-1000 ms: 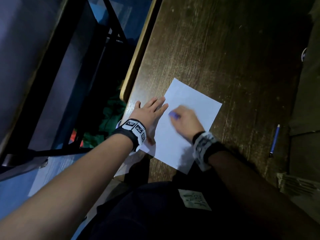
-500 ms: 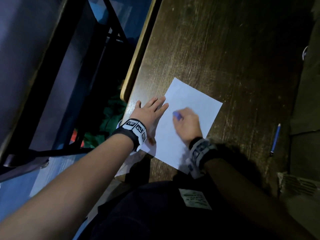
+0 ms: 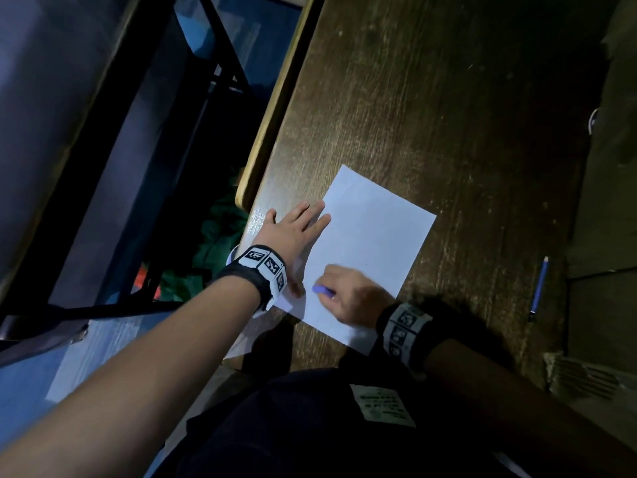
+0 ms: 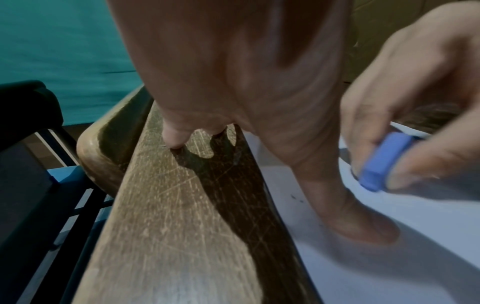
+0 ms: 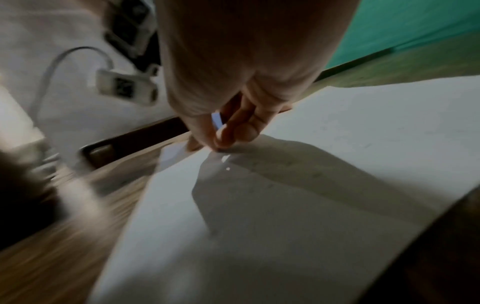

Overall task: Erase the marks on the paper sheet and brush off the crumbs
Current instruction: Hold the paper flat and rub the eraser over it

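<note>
Bare forearms, marker-printed wristbands (image 3: 267,269), dark trousers (image 3: 310,426) bearing a label.

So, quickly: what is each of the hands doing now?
Left hand: open, flat, pressing the paper down.
Right hand: holding the blue eraser.

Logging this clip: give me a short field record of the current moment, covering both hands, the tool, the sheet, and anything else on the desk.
left hand: flat, fingers straight, pressing the paper sheet's left edge
right hand: pinching a blue eraser, near the left hand's thumb
paper sheet: white, lying flat on the wooden desk, near its left edge
marks: none readable; a few dark specks on the sheet by the thumb in the left wrist view
other item: blue pen on the desk, right of the sheet, untouched
</note>
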The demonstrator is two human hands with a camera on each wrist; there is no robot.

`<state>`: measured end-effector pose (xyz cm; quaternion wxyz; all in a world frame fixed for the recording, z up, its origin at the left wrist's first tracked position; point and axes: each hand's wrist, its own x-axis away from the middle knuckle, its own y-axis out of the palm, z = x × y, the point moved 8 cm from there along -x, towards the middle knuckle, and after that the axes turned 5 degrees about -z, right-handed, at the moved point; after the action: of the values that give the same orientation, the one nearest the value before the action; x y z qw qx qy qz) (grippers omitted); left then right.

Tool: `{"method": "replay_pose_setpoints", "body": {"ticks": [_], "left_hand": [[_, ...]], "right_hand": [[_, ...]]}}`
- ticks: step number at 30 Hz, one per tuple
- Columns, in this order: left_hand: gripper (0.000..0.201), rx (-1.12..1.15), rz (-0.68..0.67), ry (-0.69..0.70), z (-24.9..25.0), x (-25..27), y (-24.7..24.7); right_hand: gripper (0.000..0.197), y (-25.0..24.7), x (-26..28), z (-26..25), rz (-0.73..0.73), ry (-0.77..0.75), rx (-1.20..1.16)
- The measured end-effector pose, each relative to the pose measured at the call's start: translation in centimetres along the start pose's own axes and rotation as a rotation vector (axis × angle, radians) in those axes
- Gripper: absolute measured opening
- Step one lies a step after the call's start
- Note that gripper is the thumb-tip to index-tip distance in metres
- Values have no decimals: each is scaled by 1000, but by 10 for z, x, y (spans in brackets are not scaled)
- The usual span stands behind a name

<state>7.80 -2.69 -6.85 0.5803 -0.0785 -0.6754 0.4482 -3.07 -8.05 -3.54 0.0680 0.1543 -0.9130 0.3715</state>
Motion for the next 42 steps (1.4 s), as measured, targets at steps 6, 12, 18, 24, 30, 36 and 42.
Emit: {"method": "replay_pose_setpoints", "body": {"ticks": [6, 12, 18, 24, 30, 36, 42], "left_hand": [[161, -13, -7, -1, -1, -1, 1], [160, 17, -15, 4, 2, 1, 0], [165, -1, -14, 4, 0, 0, 2], [160, 9, 9, -7, 1, 3, -3], [166, 0, -25, -4, 0, 2, -1], [163, 14, -12, -14, 0, 1, -2], [168, 6, -59, -11, 0, 2, -1]], "right_hand": [[16, -73, 2, 80, 589, 581, 3], [6, 7, 2, -5, 95, 15, -58], [15, -66, 5, 80, 650, 600, -21], [9, -7, -17, 11, 119, 117, -42], [17, -77, -20, 79, 664, 596, -43], [12, -31, -43, 28, 155, 211, -28], [19, -94, -28, 96, 639, 661, -26]]}}
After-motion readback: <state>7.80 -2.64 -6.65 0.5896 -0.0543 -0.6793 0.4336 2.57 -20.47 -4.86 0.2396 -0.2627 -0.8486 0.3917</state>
